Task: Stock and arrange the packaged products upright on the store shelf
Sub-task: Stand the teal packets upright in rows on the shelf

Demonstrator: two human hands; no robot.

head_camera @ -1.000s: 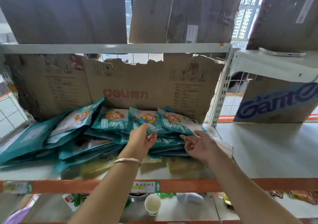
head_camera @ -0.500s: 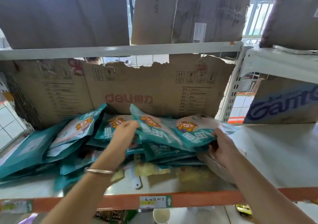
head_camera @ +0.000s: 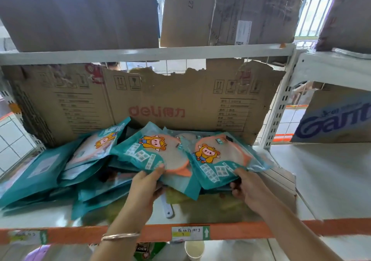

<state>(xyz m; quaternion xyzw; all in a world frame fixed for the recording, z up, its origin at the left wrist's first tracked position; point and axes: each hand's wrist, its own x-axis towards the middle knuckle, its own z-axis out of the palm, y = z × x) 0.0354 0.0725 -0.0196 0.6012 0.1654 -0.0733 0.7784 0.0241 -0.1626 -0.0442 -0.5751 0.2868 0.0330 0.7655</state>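
Beside bare shelf, left hand and right hand seemingly pinch packets' edges.

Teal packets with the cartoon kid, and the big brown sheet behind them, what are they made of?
The teal packets look like thin plastic film: shiny, wrinkled, seemingly see-through in the middle. The brown sheet behind them looks like cardboard: dull, with a ragged torn top edge and fold lines.
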